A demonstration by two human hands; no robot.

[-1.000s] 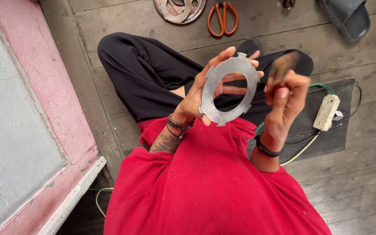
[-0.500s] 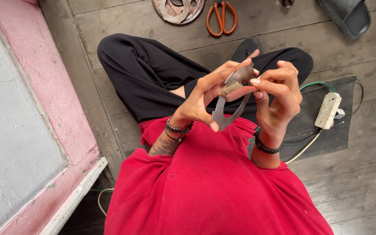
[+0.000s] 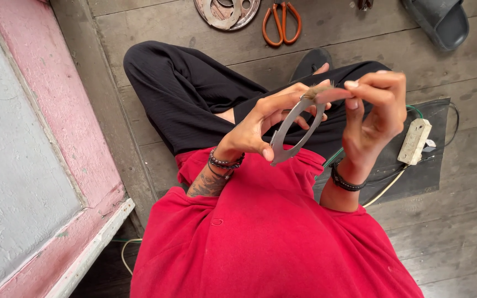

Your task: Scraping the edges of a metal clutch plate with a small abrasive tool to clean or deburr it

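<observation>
1. Head camera looks straight down on a seated person in a red shirt (image 3: 271, 237) and black trousers (image 3: 194, 94), legs crossed on a grey plank floor (image 3: 459, 232).
2. Held up in front of the chest is a flat grey metal ring (image 3: 292, 132) with a notched rim, turned nearly edge-on, so it reads as a narrow ellipse. Its long axis runs from near-left to far-right.
3. The left hand (image 3: 260, 124) clasps the ring's left side: thumb curled against the near edge, fingers wrapped behind the far side.
4. The right hand (image 3: 374, 113) sits just right of the ring's far tip. Thumb and forefinger are pressed together on a small tuft of brownish fibre (image 3: 318, 91) that touches the ring's top end; the other fingers are loosely curled.
5. The tuft therefore lies to the left of the right hand, at the ring's upper end, and the right hand is nearer to it.
6. Farther away on the floor lie orange-handled scissors (image 3: 281, 23), a stack of metal discs (image 3: 226, 11) and a grey sandal (image 3: 443, 22).
7. A white power strip (image 3: 414, 141) rests on a dark mat (image 3: 409, 176) at right.
</observation>
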